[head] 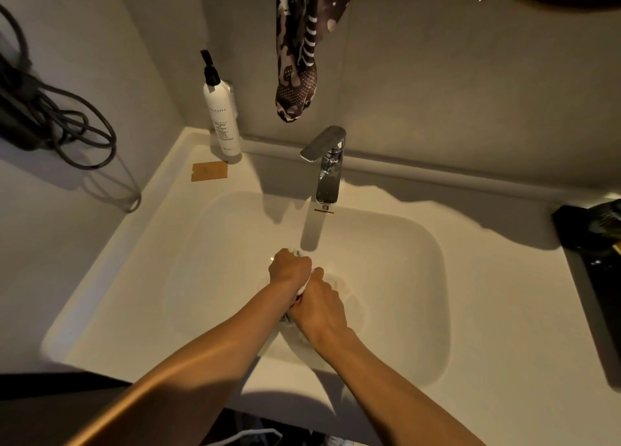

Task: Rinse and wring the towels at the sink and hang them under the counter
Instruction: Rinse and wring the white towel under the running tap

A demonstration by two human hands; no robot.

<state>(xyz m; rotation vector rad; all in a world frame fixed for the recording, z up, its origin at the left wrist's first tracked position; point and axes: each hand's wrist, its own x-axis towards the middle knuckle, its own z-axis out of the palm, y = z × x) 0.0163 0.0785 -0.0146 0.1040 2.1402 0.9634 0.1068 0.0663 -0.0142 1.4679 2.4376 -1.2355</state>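
Both hands, left hand (289,266) and right hand (320,306), grip a towel (301,291) over the sink (426,244).

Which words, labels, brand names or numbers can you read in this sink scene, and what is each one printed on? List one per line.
Nothing here can be read for certain.
White pump bottle: a line of capitals near the top and several lines of small print below, all too small and blurred to read.
Brown card on the sink rim: faint marks, unreadable.
Chrome faucet: no lettering visible.
Patterned cloth hanging above: dots and stripes only, no text.
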